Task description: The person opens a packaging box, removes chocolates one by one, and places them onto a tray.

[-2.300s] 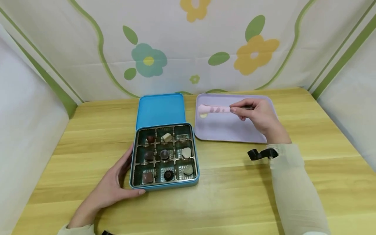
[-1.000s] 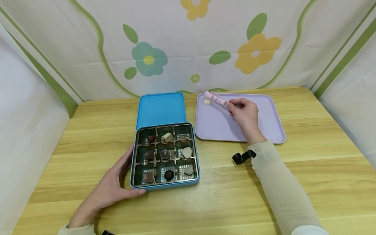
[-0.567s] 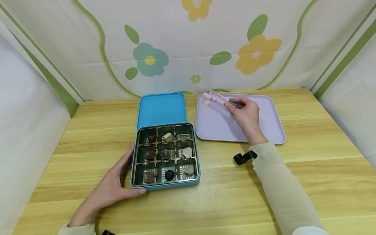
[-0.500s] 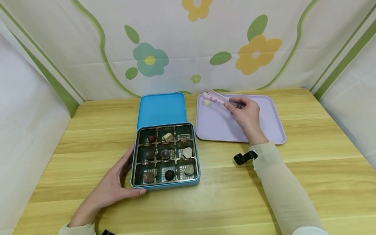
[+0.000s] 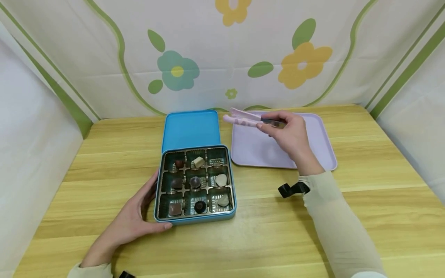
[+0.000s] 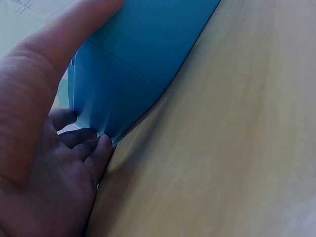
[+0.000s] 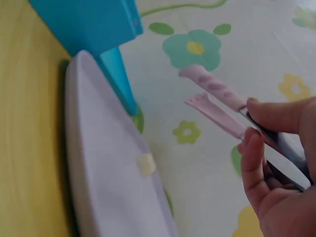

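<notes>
My left hand (image 5: 128, 220) holds the front left corner of a blue tin (image 5: 205, 220), thumb along the front wall and fingertips against the left side. Inside, a divided insert bears several chocolates, brown, dark and white; its back right compartment has none. My right hand (image 5: 292, 135) pinches a pair of pink-tipped tongs (image 5: 243, 122) between thumb and fingers. The arms of the tongs stand apart with nothing between them, over the back left of a lilac tray (image 5: 278, 156). In the right wrist view a cream-white chocolate (image 7: 146, 164) sits on the tray near its edge.
Behind the tin lies its blue lid (image 5: 190, 131), flat and left of the tray. A flower-printed cloth (image 5: 215, 54) hangs along the back edge of the wooden table (image 5: 271, 231).
The tongs lowered the white chocolate onto the tray's back left, spread and let it go. My right hand has since lifted them toward the left. My left hand stays on the tin.
</notes>
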### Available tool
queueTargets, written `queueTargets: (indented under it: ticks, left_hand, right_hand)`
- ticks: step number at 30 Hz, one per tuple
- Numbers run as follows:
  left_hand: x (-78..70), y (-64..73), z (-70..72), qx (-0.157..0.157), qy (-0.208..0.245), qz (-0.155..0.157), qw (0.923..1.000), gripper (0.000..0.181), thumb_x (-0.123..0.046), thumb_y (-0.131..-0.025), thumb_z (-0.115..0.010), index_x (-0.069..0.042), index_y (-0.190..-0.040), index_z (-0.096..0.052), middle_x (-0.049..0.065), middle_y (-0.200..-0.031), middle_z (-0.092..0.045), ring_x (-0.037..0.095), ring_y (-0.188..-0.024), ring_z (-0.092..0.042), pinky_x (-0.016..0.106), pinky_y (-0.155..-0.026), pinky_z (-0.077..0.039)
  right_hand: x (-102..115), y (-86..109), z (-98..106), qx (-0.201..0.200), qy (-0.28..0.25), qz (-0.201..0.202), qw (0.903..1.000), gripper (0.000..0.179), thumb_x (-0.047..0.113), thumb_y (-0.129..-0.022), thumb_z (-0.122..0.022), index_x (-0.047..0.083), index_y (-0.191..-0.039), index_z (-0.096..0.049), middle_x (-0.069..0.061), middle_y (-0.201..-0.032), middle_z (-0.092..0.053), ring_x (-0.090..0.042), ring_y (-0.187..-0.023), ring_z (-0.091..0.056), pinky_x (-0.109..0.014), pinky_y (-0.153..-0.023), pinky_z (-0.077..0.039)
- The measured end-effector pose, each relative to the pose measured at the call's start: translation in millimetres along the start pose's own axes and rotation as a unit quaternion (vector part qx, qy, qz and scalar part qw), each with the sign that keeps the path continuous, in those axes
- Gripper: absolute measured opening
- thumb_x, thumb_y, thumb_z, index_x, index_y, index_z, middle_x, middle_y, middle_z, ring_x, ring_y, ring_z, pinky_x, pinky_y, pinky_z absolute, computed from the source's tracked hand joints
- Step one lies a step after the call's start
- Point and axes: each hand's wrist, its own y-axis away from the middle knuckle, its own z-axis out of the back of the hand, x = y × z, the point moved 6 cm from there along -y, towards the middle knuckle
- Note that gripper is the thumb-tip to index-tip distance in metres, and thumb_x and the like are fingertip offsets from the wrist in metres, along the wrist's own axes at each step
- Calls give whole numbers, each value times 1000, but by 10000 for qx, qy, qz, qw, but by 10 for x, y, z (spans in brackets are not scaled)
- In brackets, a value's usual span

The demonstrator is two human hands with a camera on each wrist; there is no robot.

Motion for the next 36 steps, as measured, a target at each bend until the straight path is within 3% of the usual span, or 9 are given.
queueTargets:
  ticks: [4, 9, 13, 22, 29, 36]
  left_hand:
    - [15, -17, -3, 17, -4, 0, 10000, 136, -3, -72, -99, -28, -175, -14, 8, -180, -23, -6, -158, -29, 3, -121, -27]
    - [39, -43, -10, 37, 13, -21, 10000, 136, -3, -72, -99, -28, -175, -13, 8, -181, -22, -6, -158, -29, 4, -121, -27]
    - [42, -65, -16, 48, 26, -40, 10000, 136, -3, -72, -99, -28, -175, -13, 10, -181, -22, -6, -158, -29, 4, -122, -27]
    - [37, -56, -5, 13, -3, -29, 10000, 135, -3, -73, -99, -28, -175, -14, 10, -181, -21, -7, -157, -29, 4, -121, -27]
    - [56, -26, 26, -32, -7, 59, 10000, 136, -3, -73, -99, -29, -175, -13, 10, -181, -22, -8, -157, -28, 3, -121, -26]
    - [78, -36, 31, -25, -128, 42, 9999, 136, -5, -73, -100, -29, -175, -13, 10, -181, -21, -8, -157, -28, 3, -121, -27]
  right_hand:
    - [207, 116, -35, 608, 182, 637, 9960, 26, 18, -87, -92, 12, -112, -84, -3, -107, -79, -12, -83, -70, -22, -69, -60]
    - [389, 267, -60, 1286, 399, 1428, 9806, 23, 9, -83, -94, 12, -105, -86, -9, -95, -77, -14, -78, -67, -19, -67, -58]
    - [415, 366, -49, 1627, 574, 1827, 9679, 26, 6, -81, -94, 13, -104, -86, -2, -90, -75, -11, -78, -69, -18, -71, -61]
    - [398, 489, -22, 2196, 654, 1944, 9538, 23, 8, -80, -96, 18, -99, -87, 3, -80, -73, -11, -69, -64, -20, -64, -58]
    - [592, 554, -231, 2440, 1233, 2492, 9290, 20, 11, -81, -95, 23, -95, -87, 12, -82, -73, -7, -71, -65, -23, -69, -61]
    - [771, 637, -426, 2585, 1727, 2896, 9053, 17, 7, -79, -95, 15, -92, -87, 10, -82, -72, -1, -70, -67, -23, -66, -60]
